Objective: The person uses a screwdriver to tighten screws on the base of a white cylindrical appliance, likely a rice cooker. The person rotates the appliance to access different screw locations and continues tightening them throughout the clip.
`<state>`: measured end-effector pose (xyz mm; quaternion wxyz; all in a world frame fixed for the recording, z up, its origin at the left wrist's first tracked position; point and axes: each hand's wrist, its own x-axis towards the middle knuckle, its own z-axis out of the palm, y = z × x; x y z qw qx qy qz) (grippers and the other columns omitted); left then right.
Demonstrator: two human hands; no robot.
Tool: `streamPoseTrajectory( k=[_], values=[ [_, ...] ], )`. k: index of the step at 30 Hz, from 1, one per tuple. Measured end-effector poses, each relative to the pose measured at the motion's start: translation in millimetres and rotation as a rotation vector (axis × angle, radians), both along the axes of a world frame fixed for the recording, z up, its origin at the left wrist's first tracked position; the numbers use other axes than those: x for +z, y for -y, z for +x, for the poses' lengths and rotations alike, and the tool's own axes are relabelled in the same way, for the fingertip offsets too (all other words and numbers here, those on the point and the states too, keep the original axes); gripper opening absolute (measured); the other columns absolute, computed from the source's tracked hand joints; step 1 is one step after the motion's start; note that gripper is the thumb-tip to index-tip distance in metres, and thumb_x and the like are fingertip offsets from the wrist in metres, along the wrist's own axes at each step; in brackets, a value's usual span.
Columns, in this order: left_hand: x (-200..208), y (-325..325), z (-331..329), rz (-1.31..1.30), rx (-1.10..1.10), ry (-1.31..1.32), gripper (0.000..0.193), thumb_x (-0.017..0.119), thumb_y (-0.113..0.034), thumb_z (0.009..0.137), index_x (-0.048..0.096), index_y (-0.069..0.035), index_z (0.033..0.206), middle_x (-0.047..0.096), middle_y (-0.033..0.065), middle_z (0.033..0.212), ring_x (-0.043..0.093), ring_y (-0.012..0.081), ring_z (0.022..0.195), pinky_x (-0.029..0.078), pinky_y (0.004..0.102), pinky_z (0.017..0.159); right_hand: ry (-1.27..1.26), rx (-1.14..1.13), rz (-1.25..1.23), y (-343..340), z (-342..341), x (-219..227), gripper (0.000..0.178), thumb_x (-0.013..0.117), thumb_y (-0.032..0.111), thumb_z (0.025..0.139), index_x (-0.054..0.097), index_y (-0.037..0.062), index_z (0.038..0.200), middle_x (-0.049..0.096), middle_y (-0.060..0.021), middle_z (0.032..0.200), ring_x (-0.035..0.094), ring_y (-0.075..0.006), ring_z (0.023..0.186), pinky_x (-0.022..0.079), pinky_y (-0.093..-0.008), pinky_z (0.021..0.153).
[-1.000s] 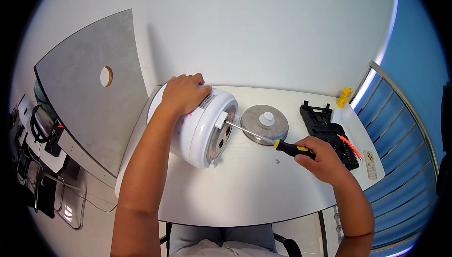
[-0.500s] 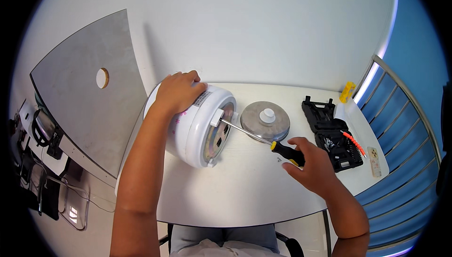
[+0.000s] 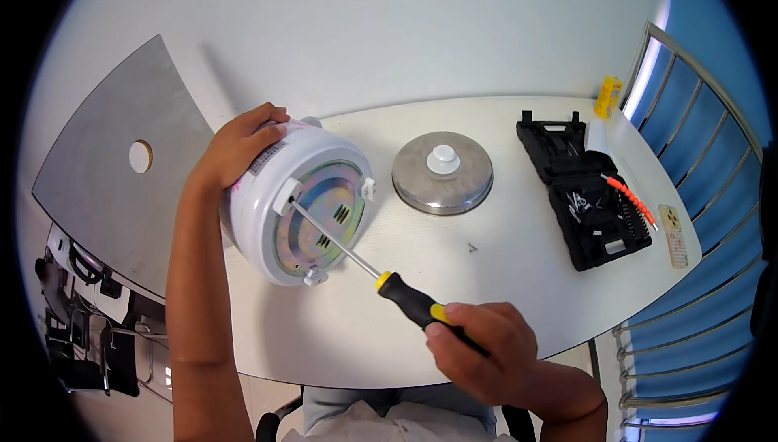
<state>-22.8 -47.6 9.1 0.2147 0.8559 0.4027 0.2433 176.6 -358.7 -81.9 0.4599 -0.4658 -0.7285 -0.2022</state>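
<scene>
A white rice cooker (image 3: 251, 215) lies tipped on its side, its round metal base and white feet facing me. My left hand (image 3: 239, 146) grips its upper side, fingers bent over the top. My right hand (image 3: 490, 345) is closed round the black and yellow handle of a screwdriver (image 3: 405, 294). The long shaft slants up to the left, and its tip meets the white foot (image 3: 286, 196) at the upper left of the base. A steel lid (image 3: 417, 191) with a white knob rests right of the cooker. Nearer me lie small screws (image 3: 472, 247).
An open black tool case (image 3: 579, 235) holds bits and small parts, with an orange flexible shaft (image 3: 628, 199) across it. A yellow box (image 3: 608, 98) and a pale remote control (image 3: 673, 236) are near the table's right edge. Metal railings (image 3: 705, 85) stand beyond; a grey board (image 3: 97, 134) rises at left.
The cooker's base has turned more toward me. My right hand has moved lower and left in the view and now wraps the screwdriver handle instead of holding it loosely.
</scene>
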Motion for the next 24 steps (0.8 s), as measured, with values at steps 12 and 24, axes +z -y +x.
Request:
streamPoseTrajectory(
  k=[12,24],
  values=[
    [0.2,-2.7,-2.5,-0.060,-0.079,-0.013,0.043,0.048,-0.029,0.090,0.056,-0.001,0.121,0.052,0.0174,0.137,0.052,0.0283,0.120,0.037,0.0355,0.104,0.025,-0.031,0.076,0.8,-5.2,-0.4,0.035,0.081,0.001,0.065,0.072,0.0146,0.096,0.052,-0.0032,0.106,0.052,-0.0186,0.081,0.043,-0.0238,0.060],
    [2.2,-13.3,4.7,-0.103,-0.123,-0.005,0.041,0.051,-0.033,0.089,0.060,-0.002,0.116,0.054,0.0157,0.134,0.053,0.0260,0.117,0.037,0.0333,0.103,-0.149,-0.039,0.128,3.6,-0.5,-17.4,0.033,0.077,0.003,0.069,0.070,0.0119,0.101,0.056,-0.0025,0.107,0.053,-0.0181,0.079,0.042,-0.0232,0.056]
  ],
)
